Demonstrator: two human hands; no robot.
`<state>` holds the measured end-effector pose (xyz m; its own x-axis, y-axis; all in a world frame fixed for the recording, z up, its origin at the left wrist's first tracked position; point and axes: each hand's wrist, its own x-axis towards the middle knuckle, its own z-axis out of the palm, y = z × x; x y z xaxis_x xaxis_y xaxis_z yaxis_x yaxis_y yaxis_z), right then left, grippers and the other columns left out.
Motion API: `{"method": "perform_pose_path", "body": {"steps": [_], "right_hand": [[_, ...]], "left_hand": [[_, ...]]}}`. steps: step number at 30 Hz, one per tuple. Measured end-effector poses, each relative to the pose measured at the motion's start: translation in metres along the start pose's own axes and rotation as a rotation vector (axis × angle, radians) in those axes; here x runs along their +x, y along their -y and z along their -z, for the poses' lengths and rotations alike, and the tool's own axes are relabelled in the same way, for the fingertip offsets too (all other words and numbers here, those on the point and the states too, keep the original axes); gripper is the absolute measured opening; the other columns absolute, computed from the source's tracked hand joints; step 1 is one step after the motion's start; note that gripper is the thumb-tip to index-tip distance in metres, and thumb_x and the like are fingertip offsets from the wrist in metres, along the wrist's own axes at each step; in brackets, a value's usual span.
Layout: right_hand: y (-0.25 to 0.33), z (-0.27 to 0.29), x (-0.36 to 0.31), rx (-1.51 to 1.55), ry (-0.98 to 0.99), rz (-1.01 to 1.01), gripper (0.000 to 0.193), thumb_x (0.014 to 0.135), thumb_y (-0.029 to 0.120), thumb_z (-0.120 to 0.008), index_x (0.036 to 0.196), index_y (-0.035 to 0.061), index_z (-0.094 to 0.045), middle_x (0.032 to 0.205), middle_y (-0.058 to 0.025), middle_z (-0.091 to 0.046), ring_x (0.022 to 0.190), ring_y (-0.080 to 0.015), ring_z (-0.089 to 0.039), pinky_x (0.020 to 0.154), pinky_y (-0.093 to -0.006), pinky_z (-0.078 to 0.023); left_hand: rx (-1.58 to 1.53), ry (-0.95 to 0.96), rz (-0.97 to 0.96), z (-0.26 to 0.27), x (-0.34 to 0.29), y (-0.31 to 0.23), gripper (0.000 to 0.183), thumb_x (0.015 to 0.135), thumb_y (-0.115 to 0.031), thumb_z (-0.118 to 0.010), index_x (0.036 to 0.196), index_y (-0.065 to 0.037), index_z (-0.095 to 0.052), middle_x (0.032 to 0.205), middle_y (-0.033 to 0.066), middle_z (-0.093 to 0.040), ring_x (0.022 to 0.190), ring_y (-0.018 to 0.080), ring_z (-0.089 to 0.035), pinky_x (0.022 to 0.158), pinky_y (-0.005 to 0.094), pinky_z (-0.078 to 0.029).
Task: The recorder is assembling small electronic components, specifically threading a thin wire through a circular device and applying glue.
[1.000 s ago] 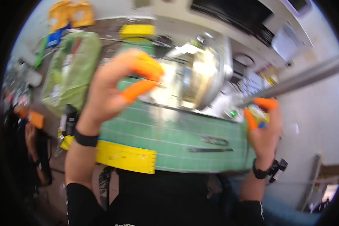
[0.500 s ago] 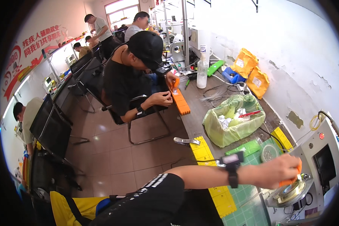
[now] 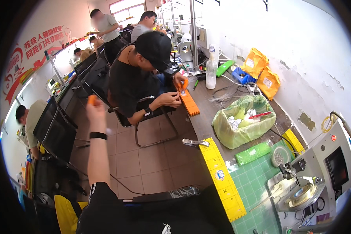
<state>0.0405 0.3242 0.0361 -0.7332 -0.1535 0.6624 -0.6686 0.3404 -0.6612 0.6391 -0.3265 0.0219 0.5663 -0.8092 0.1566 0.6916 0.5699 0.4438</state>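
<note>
My left hand (image 3: 96,113) is raised out to the left over the floor, well away from the bench, with a dark band on its wrist. Its fingers are closed around a small orange object (image 3: 93,100), partly hidden, whose kind I cannot make out. My right hand is out of view. At the bench's right end stands a pale machine (image 3: 327,147) with a dark screen and a round yellowish reel (image 3: 302,195). Beside it lies a green gridded cutting mat (image 3: 249,195), edged by a yellow ruled strip (image 3: 227,189).
A co-worker in a black cap (image 3: 154,46) sits at the bench, hands at a long orange strip (image 3: 189,103). A green-lined bin (image 3: 238,136), a clear bottle (image 3: 211,74) and orange packets (image 3: 268,82) stand along it. Black chairs (image 3: 52,132) are at left.
My left hand has swung from the machine at the right to the far left, an orange object in its fingers. The reel and machine front are now uncovered.
</note>
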Motion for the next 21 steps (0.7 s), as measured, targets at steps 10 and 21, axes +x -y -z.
{"method": "perform_pose_path", "body": {"steps": [10, 21], "right_hand": [[0.128, -0.102, 0.008, 0.915, 0.685, 0.318, 0.053, 0.108, 0.042, -0.057, 0.077, 0.0022, -0.075, 0.063, -0.0093, -0.072, 0.046, -0.0188, -0.063, 0.044, -0.0269, -0.05], [0.12, -0.033, 0.013, 0.9, 1.045, -0.65, 0.063, 0.109, 0.05, -0.04, 0.07, 0.0014, -0.052, 0.063, -0.0155, -0.06, 0.047, -0.0228, -0.059, 0.042, -0.0342, -0.049]], "left_hand": [[0.872, 1.561, -1.264, -0.161, -0.325, 0.08, 0.021, 0.091, -0.01, -0.08, 0.109, -0.001, -0.072, 0.11, 0.013, -0.073, 0.088, 0.0279, -0.067, 0.084, 0.0372, -0.055], [0.561, 1.793, -0.52, -0.127, -0.46, 0.13, 0.033, 0.069, -0.002, -0.09, 0.099, -0.008, -0.08, 0.108, 0.008, -0.07, 0.091, 0.0261, -0.07, 0.074, 0.0353, -0.058]]}}
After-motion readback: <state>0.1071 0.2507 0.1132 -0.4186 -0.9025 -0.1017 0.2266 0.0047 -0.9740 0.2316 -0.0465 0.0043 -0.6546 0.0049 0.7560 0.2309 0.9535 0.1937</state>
